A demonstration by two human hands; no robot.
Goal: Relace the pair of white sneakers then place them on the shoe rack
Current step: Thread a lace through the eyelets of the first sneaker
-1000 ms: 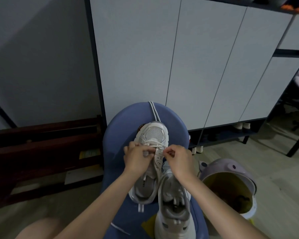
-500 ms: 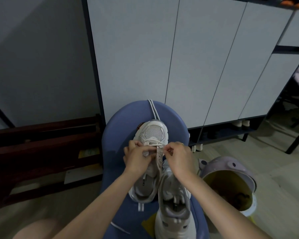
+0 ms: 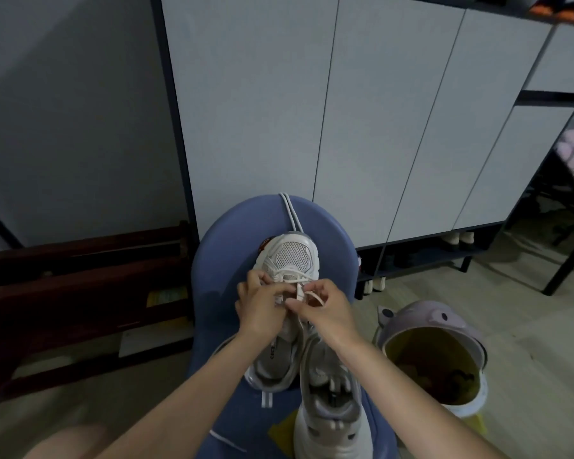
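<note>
Sneakers in white, two of them, lie on a blue cushioned seat (image 3: pixel 212 260) in front of the person. The far sneaker (image 3: pixel 290 256) points its mesh toe away, toward tall pale cabinet doors (image 3: pixel 312 111), and the near sneaker (image 3: pixel 332 422) lies beside and partly behind it, heel toward the camera, tongue area open. The left hand (image 3: pixel 259 309) has its fingers curled over the far sneaker's lacing area, pinching the white lace (image 3: pixel 295 279) there. The right hand (image 3: pixel 325 309) pinches a loop of the same lace between thumb and forefinger, just beside the left hand. Another stretch of lace runs from the toe over the seat's far edge. A lilac bin (image 3: pixel 434 352) stands open on the floor to the right, near the seat.
</note>
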